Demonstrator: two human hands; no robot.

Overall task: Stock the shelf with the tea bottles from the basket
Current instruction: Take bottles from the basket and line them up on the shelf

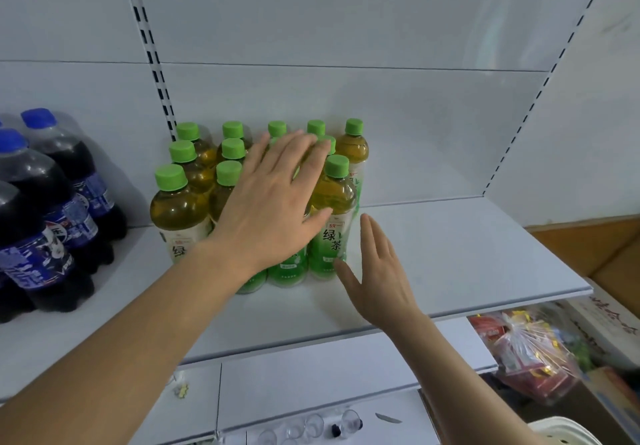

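Green-capped plastic tea bottles (332, 216) stand clustered on the white metal shelf (450, 254). Our left hand (273, 209) hovers spread above them, our right hand (377, 271) open beside them; we should press the rows square gently.

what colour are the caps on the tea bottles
Bright green, on every tea bottle cap, clearest in the head view.

The light here is bright, even and cool, with no single source I can pick out. My left hand (273, 198) throws only a faint, soft shadow. Small glints sit on the tea bottles (332, 209) and the cola bottles (45, 209). The wide lens bends the shelf (450, 257) edge and the uprights outward near the borders. The corners look slightly soft, and my near forearms blur a little.
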